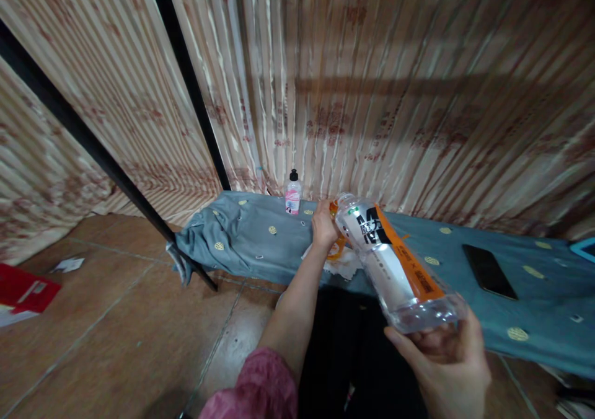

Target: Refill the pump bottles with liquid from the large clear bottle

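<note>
My right hand [446, 360] grips a clear plastic drink bottle [395, 264] by its base. Its label is orange, white and black. The bottle tilts, with its neck pointing away and to the left. My left hand [324, 224] is closed beside the bottle's neck, at an orange, see-through thing [335, 250] that the bottle and hand mostly hide; what kind it is I cannot tell. White crumpled tissue [348, 269] lies under the orange thing on the blue-grey cloth [251, 245].
A small clear bottle with a black top and pink label [292, 197] stands at the back. On the right lies a black phone [489, 271], with a blue-edged object [584, 247] farther right. Black poles [186, 72] rise at left before curtains [353, 97]. A red box [28, 292] sits on the floor.
</note>
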Demonstrator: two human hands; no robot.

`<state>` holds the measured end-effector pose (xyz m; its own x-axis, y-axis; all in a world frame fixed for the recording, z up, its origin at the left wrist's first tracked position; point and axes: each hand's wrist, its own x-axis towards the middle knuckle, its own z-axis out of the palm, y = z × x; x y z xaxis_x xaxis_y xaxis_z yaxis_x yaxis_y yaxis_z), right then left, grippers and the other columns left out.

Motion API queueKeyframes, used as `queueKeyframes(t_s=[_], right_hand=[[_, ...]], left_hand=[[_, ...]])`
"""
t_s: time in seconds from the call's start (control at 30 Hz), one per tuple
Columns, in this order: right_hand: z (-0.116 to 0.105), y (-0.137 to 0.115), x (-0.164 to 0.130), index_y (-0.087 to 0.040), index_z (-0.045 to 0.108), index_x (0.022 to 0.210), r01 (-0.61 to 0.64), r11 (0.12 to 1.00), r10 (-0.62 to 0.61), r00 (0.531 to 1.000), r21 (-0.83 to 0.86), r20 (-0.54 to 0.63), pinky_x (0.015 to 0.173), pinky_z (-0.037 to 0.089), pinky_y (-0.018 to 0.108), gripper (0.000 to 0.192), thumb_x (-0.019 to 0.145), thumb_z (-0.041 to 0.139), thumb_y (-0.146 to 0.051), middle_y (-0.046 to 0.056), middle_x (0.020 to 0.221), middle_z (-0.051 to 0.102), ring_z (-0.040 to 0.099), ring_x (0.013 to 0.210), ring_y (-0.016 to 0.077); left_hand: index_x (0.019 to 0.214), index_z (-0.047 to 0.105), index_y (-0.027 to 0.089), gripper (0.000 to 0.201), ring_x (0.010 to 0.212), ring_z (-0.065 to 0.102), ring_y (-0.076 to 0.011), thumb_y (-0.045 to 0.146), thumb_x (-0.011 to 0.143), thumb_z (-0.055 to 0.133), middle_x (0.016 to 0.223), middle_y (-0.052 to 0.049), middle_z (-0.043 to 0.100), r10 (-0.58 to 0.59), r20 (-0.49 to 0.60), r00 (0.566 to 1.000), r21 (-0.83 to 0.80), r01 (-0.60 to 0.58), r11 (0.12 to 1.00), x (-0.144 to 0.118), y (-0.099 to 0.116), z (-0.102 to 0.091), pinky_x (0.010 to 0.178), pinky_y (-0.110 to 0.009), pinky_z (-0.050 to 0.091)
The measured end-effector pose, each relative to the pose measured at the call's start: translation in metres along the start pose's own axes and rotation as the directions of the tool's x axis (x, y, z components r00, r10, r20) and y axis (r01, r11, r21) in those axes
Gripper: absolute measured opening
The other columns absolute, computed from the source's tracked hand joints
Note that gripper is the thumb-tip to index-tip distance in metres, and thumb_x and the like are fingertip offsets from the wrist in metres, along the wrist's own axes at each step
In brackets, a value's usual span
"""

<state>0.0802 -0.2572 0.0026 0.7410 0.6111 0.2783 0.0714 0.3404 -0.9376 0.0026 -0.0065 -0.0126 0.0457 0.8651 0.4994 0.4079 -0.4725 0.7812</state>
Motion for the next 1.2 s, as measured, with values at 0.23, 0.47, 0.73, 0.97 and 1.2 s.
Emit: queueKeyframes(t_s=[0.23, 0.47, 0.73, 0.97, 1.2], right_hand=[[-0.001, 0.002, 0.001, -0.020, 0.054, 0.135, 0.012, 1.000, -0.013, 1.000, 0.004, 0.022, 0.066, 0.063, 0.031, 0.102, 0.043, 0.098, -0.020, 0.015, 0.122, 0.069, 0.073, 0.080, 0.0221], [0.002, -0.002, 0.004, -0.016, 0.057, 0.130, -0.022, 1.000, 0.022, 1.000, 0.015, -0.013, 0.065, 0.061, 0.029, 0.102, 0.038, 0.098, -0.019, 0.014, 0.113, 0.070, 0.072, 0.075, 0.0203], [-0.006, -0.001, 0.005, -0.018, 0.056, 0.134, -0.049, 0.998, 0.050, 0.999, -0.036, 0.007, 0.060, 0.060, 0.027, 0.102, 0.041, 0.098, -0.020, 0.007, 0.096, 0.073, 0.067, 0.062, 0.0163], [-0.018, 0.011, 0.005, -0.018, 0.056, 0.136, -0.019, 0.993, 0.020, 1.000, -0.114, 0.007, 0.062, 0.060, 0.027, 0.101, 0.045, 0.099, -0.024, 0.008, 0.102, 0.072, 0.067, 0.067, 0.0159], [-0.001, -0.006, -0.005, -0.020, 0.051, 0.144, -0.115, 0.993, 0.115, 0.993, 0.005, -0.031, 0.068, 0.059, 0.026, 0.108, 0.047, 0.098, -0.029, 0.010, 0.115, 0.070, 0.067, 0.074, 0.0152]], left_hand=[[0.117, 0.066, 0.018, 0.036, 0.116, 0.066, -0.0265, 0.012, 0.082, 0.065, 0.121, -0.011, 0.071, -0.015, 0.010, 1.000, -0.016, 0.015, 1.000, 0.000, -0.001, 0.002, 0.103, -0.039, 0.052], [0.117, 0.066, 0.017, 0.035, 0.116, 0.066, -0.0267, 0.012, 0.083, 0.064, 0.120, -0.011, 0.071, -0.011, 0.027, 1.000, -0.009, 0.012, 1.000, 0.000, 0.002, 0.001, 0.103, -0.039, 0.052], [0.118, 0.066, 0.016, 0.034, 0.112, 0.066, -0.0285, 0.017, 0.085, 0.063, 0.117, -0.013, 0.070, -0.009, 0.032, 0.999, 0.013, 0.008, 1.000, -0.002, 0.000, 0.002, 0.099, -0.041, 0.054], [0.118, 0.067, 0.018, 0.032, 0.109, 0.067, -0.0267, 0.016, 0.086, 0.061, 0.116, -0.011, 0.071, -0.017, 0.013, 1.000, 0.014, 0.017, 1.000, -0.002, -0.001, 0.005, 0.098, -0.040, 0.054], [0.119, 0.066, 0.016, 0.032, 0.113, 0.065, -0.0266, 0.016, 0.086, 0.062, 0.118, -0.012, 0.070, -0.012, 0.019, 1.000, 0.005, 0.012, 1.000, -0.002, 0.001, 0.003, 0.102, -0.040, 0.052]])
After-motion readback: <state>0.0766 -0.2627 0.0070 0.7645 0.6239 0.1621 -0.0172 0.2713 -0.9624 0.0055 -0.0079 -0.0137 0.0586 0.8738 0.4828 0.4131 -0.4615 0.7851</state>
